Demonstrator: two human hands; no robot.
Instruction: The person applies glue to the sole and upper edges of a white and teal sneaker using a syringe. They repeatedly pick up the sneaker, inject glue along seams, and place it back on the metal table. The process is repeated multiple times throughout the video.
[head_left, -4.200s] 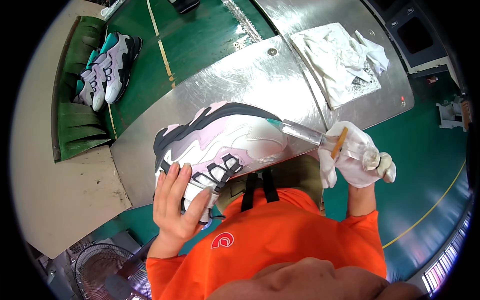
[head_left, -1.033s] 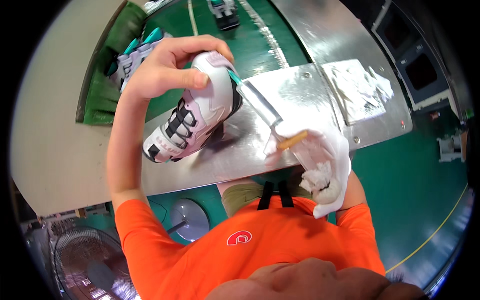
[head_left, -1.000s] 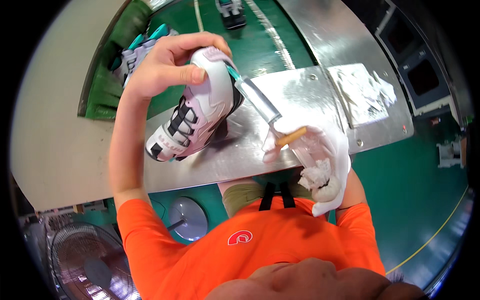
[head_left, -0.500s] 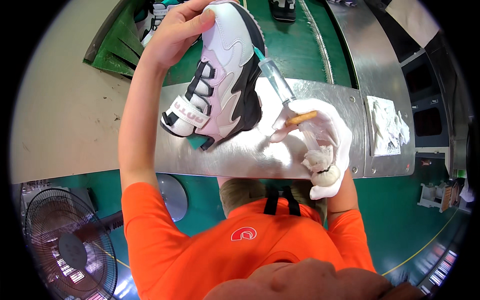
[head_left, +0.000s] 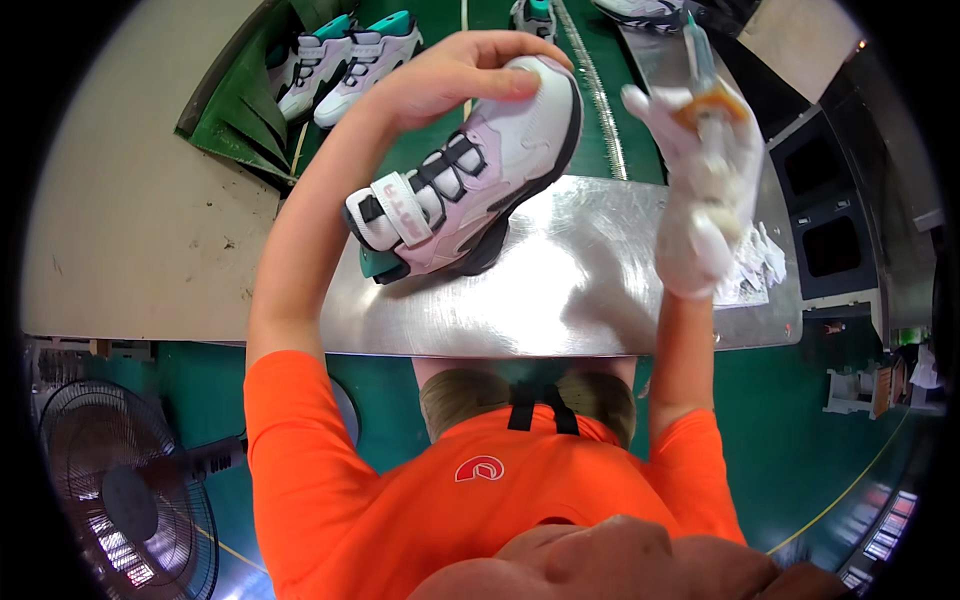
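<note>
My left hand (head_left: 455, 78) is closed round the toe of a white and pale pink sneaker (head_left: 520, 125), thumb on the upper. The sneaker is tilted, toe up and to the right, its black sole facing right and its teal-lined heel end low over the metal tabletop (head_left: 560, 270). In my white-gloved right hand (head_left: 722, 180) is a clear syringe (head_left: 701, 58) with a green tip pointing up and a brown-orange flange. A pale, blurred bundle lies along that palm. The syringe is apart from the sneaker, off to its right.
Several matching sneakers (head_left: 368, 62) stand at the far left beside a green fringed flap (head_left: 235, 110). More shoes (head_left: 645, 12) are at the far right. A crumpled white cloth (head_left: 757, 268) lies on the table under my right forearm side. A floor fan (head_left: 130, 500) stands at lower left.
My right hand has carried the syringe up and right, away from the sneaker's sole edge. My left hand has swung the sneaker's toe to the right. More shoes show at the far side.
</note>
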